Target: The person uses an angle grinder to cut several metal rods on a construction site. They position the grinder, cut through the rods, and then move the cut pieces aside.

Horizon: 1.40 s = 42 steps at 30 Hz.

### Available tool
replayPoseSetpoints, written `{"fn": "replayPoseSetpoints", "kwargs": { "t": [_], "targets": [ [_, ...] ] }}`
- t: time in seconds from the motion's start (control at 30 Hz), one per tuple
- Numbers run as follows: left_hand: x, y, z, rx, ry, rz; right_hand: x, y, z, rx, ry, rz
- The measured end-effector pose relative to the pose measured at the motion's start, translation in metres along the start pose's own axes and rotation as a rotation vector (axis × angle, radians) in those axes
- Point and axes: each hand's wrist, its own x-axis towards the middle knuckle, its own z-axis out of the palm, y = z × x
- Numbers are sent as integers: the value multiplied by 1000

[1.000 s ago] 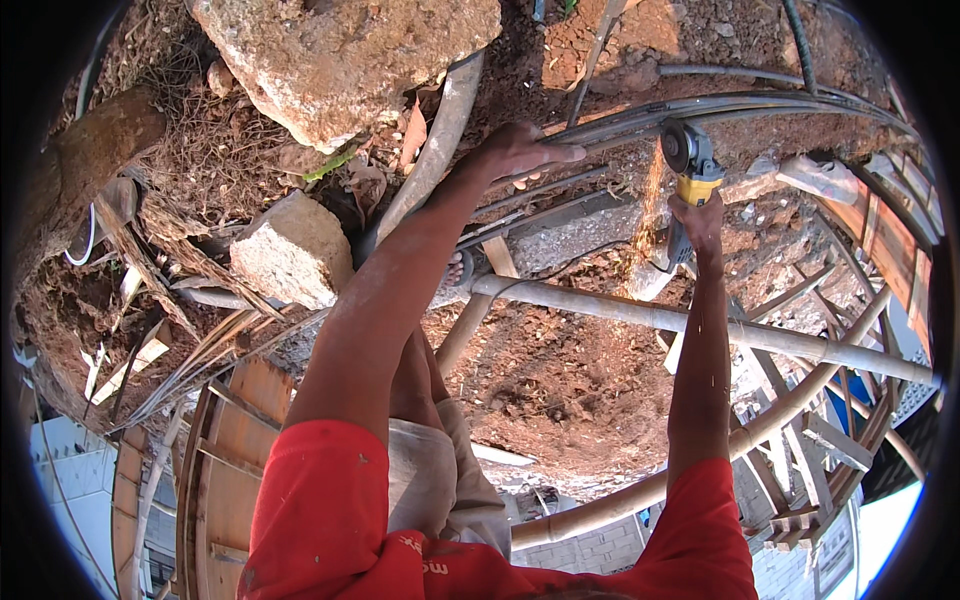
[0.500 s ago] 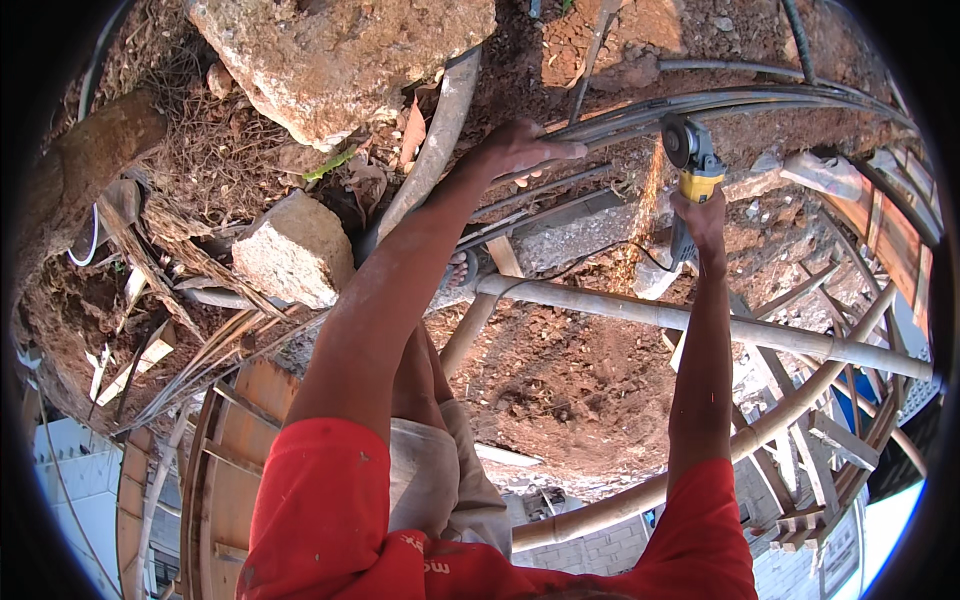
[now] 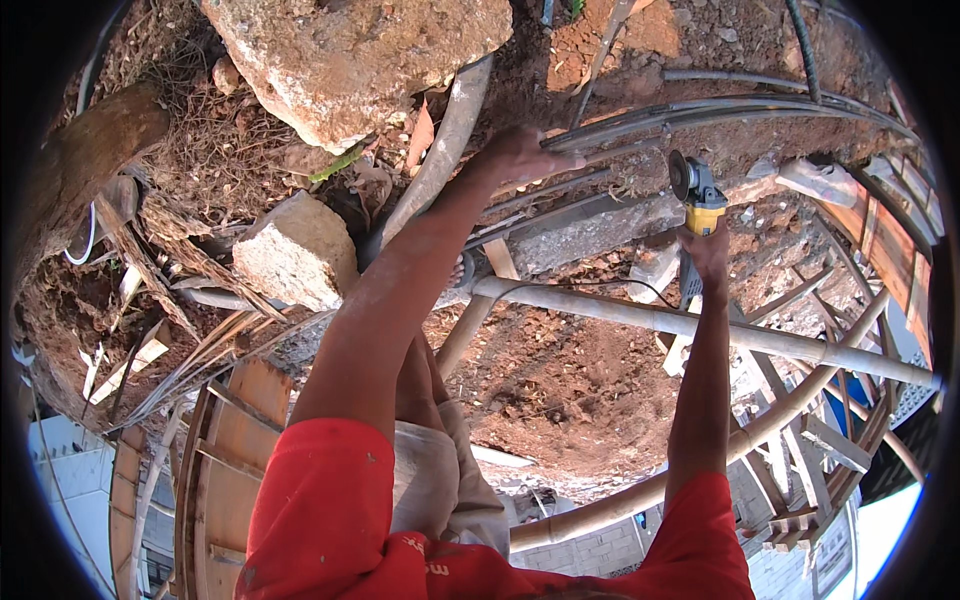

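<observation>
My right hand (image 3: 706,250) is wrapped around the body of a yellow and grey angle grinder (image 3: 704,217). Its disc faces up and left, a little below a bundle of thin steel rods (image 3: 720,107) that curves off to the right. My left hand (image 3: 518,160) is closed at the left end of those rods. One rod (image 3: 625,150) slants out from it below the bundle, its right end apart from the disc. The left fingers are partly hidden, so I cannot tell how many rods they hold. From the grinder a dark cord (image 3: 600,283) runs left.
Bamboo poles (image 3: 640,313) cross in front of me and at the lower right. A large boulder (image 3: 360,60) and a smaller stone block (image 3: 296,250) lie on the left. Timber boards (image 3: 880,250) stand at right. An upright ribbed bar (image 3: 802,50) rises behind the rods.
The stream of sparks below the disc has stopped. The grinder has dropped away from the rods, and one rod in my left hand now sits apart from the bundle at its right end.
</observation>
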Motion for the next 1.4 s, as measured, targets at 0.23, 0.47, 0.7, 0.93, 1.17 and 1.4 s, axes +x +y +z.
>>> {"fn": "replayPoseSetpoints", "kwargs": {
  "t": [0.23, 0.47, 0.7, 0.93, 1.17, 1.4],
  "targets": [
    [7, -2, -3, 70, -19, -30, -38, 18, 22, 209, 8, 58],
    [11, -6, 5, 115, 64, -53, -52, 17, 38, 269, 40, 21],
    [-3, 7, -2, 90, 71, -52, -46, 11, 35, 302, 24, 34],
    [-13, 13, -4, 54, 186, 103, -41, -22, 24, 301, 11, 60],
    [-40, 26, 17, 51, 797, 510, -36, -33, 12, 309, 28, 35],
    [-55, 59, 29, 93, 875, 221, -45, -58, -7, 302, 30, -15]
  ]
}}
